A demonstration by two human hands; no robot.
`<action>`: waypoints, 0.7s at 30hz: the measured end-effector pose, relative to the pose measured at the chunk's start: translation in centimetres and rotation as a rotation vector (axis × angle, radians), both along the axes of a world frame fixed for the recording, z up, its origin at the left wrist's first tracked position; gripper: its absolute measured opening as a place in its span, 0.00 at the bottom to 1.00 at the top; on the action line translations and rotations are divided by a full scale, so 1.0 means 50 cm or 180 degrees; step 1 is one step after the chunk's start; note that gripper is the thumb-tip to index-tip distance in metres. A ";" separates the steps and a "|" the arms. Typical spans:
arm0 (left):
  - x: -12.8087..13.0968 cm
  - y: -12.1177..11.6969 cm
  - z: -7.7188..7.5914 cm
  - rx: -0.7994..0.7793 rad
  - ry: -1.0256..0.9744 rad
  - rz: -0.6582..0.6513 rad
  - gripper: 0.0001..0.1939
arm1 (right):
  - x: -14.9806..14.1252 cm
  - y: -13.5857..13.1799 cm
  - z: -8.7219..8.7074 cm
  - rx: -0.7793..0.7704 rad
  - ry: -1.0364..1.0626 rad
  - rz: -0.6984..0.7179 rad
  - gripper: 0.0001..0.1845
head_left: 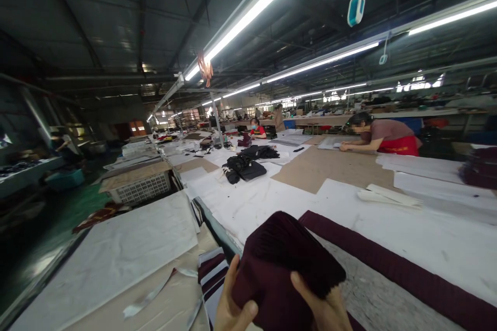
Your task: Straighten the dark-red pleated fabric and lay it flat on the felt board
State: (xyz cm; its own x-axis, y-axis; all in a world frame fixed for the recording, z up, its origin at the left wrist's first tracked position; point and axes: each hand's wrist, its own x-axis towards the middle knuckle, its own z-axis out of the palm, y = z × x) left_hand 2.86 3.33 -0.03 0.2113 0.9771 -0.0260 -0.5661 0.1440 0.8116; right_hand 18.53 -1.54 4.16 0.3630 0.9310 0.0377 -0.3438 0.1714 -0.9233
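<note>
Between my two hands is a thick, folded bundle of dark maroon fabric [272, 274], held up at the bottom middle of the head view. My left hand [233, 300] grips its left side, with the thumb across the near face. On the right, my right hand [322, 300] clasps the bundle's lower edge, thumb on top and the other fingers hidden beneath. A long rolled or folded strip of maroon fabric [396, 264] lies on the table to the right, beside a grey speckled sheet [373, 284]. Below and left of the bundle are maroon and white striped pieces [213, 274].
A white-covered table [240, 212] stretches ahead, bearing a pile of black fabric [248, 164] and brown paper [334, 165]. A person in a red apron [396, 139] leans over it at right. To the left stands a plastic crate [143, 189]. Lamps hang overhead.
</note>
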 end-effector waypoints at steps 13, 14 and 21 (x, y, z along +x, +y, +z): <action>-0.004 0.004 0.087 -0.0132 0.0192 -0.0431 0.25 | 0.023 0.023 0.004 0.0162 -0.1882 0.0617 0.22; -0.008 0.004 0.085 -0.0123 0.0125 -0.0470 0.25 | 0.036 0.020 0.012 0.0135 -0.1914 0.0877 0.23; -0.018 0.003 0.053 0.0511 0.0346 -0.0868 0.27 | 0.068 -0.006 0.014 0.0574 -0.3269 0.0346 0.14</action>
State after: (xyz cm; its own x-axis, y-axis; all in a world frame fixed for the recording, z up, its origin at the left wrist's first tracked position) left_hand 1.97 3.49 2.61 0.4701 0.8783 0.0869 -0.4331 0.1437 0.8898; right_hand 21.91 -1.83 4.84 -0.0075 0.9067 0.4217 0.5690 0.3506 -0.7438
